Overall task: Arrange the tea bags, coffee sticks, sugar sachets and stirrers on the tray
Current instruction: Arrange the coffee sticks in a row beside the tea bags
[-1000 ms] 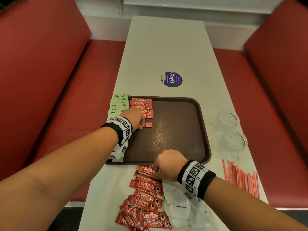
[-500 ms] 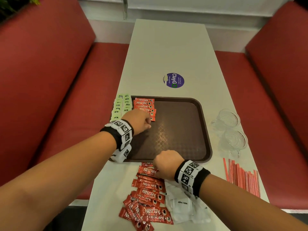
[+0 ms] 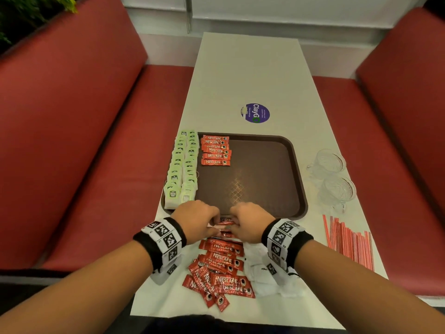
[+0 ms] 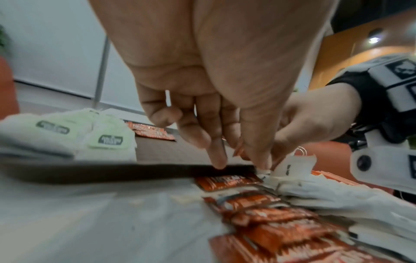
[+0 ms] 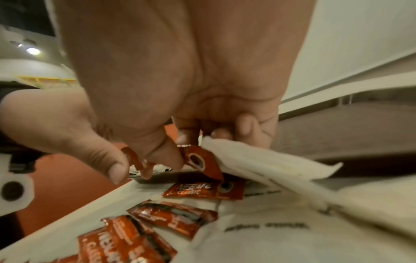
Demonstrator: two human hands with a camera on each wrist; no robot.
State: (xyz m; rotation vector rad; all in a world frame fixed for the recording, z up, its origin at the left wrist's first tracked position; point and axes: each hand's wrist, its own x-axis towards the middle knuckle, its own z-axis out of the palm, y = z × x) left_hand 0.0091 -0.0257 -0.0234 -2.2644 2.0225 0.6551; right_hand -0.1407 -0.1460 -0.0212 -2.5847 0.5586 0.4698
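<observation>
We were mid coffee-stick step: right hand (image 5: 180, 99) pinched a stick (image 5: 200, 161) off the near pile (image 3: 221, 263), left hand (image 3: 196, 219) curled beside it, grip unclear. Next it needed laying under the row (image 3: 215, 150) far-left on the tray (image 3: 298, 179).

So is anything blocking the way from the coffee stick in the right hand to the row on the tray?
Nothing visible does. The right hand pinches a coffee stick; bare tray lies before the row.
</observation>
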